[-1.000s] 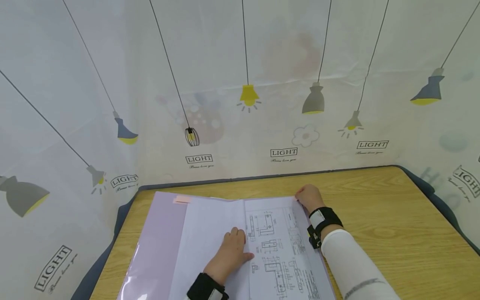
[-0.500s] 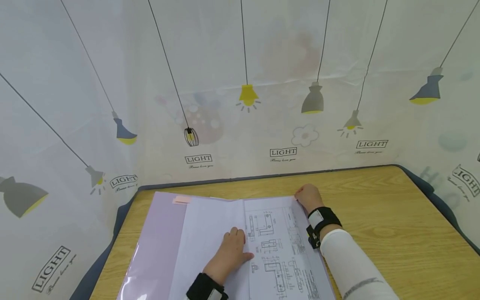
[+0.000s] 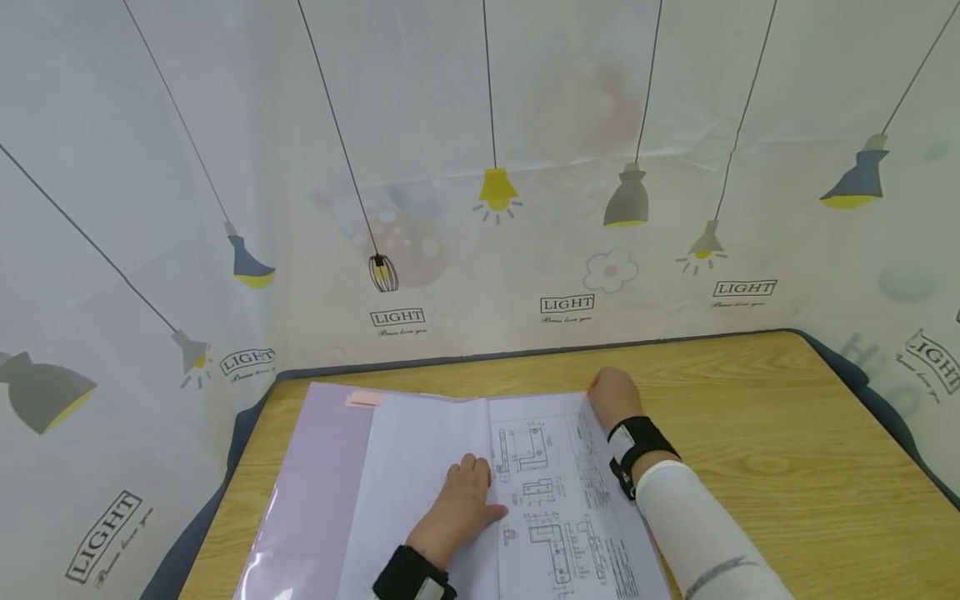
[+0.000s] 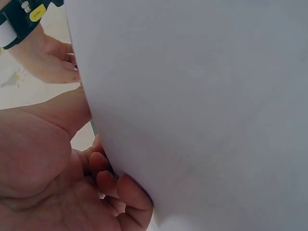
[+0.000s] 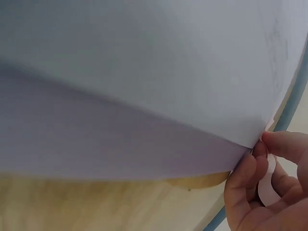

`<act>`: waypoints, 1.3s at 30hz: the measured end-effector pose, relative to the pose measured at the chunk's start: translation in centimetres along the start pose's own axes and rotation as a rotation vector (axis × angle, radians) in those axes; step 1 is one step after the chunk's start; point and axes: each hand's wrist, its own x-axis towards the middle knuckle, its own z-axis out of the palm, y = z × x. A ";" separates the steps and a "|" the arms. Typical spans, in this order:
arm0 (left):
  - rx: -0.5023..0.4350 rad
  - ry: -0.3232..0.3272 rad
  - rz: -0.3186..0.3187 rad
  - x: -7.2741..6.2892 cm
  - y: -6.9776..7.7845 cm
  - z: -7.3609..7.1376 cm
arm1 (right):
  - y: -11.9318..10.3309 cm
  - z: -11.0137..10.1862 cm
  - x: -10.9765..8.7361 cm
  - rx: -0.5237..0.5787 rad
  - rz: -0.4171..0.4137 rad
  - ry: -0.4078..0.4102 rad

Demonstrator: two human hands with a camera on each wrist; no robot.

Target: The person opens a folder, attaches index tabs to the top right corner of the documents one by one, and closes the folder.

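A lilac folder (image 3: pixel 326 467) lies open on the table, holding a blank white left page (image 3: pixel 420 442) and a right page (image 3: pixel 555 492) printed with technical line drawings. My left hand (image 3: pixel 461 504) rests on the left page beside the centre fold, its thumb reaching across the fold. In the left wrist view, its fingertips (image 4: pixel 132 190) are at a sheet's edge. At the top right corner, my right hand (image 3: pixel 615 396) pinches the page corner, clearest in the right wrist view between thumb and fingers (image 5: pixel 243 173). A pale pinkish strip (image 5: pixel 267 185) curls inside that hand.
A pink sticky tab (image 3: pixel 364 399) sits at the top of the folder's left side. The wood-grain table (image 3: pixel 795 433) extends to the right, up to a pale wall covering (image 3: pixel 465 333) printed with lamps. Both wrists wear black straps (image 3: pixel 643 439).
My right wrist has turned and shifted slightly left, and its fingertips are more hidden behind the hand at the corner. The left hand and folder stay put.
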 end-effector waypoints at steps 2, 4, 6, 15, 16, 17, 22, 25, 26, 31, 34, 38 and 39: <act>0.000 -0.002 -0.003 0.0 0.0 0.1 | -0.2 -0.1 -0.3 0.000 -0.005 0.009; 0.001 -0.002 0.002 0.0 0.0 0.0 | -0.3 -0.2 -0.5 -0.010 -0.015 0.027; 0.001 -0.004 0.004 -0.1 0.0 0.0 | -0.5 -0.3 -0.7 -0.026 -0.001 0.035; 0.003 0.001 0.026 -0.3 -0.1 -0.2 | -0.5 0.1 -0.6 -0.201 0.034 0.133; 0.002 0.000 0.023 -0.3 -0.1 -0.2 | -0.5 0.2 -0.6 -0.214 0.022 0.144; 0.000 -0.002 0.021 -0.3 -0.1 -0.2 | -0.5 0.2 -0.6 -0.234 0.009 0.150; 0.014 -0.006 0.017 -0.1 -0.1 0.0 | -0.7 -0.3 -0.8 -0.312 -0.023 0.106; 0.023 0.001 0.018 0.0 -0.1 0.1 | -0.5 -0.6 -0.8 -0.298 -0.027 0.065; 0.022 0.002 0.018 0.0 -0.1 0.1 | -0.4 -0.7 -0.8 -0.285 -0.029 0.051; 0.010 0.007 0.031 -0.1 -0.1 0.0 | -0.2 -1.7 -0.9 -0.204 -0.036 -0.034; 0.008 0.004 0.023 -0.1 -0.1 0.0 | -0.3 -2.6 -1.1 -0.182 -0.041 -0.113; 0.000 -0.001 0.006 0.0 -0.1 0.0 | 0.0 -3.3 -1.5 -0.188 -0.093 -0.178; 0.000 -0.002 0.007 0.0 -0.2 0.0 | 0.1 -3.4 -1.7 -0.189 -0.105 -0.184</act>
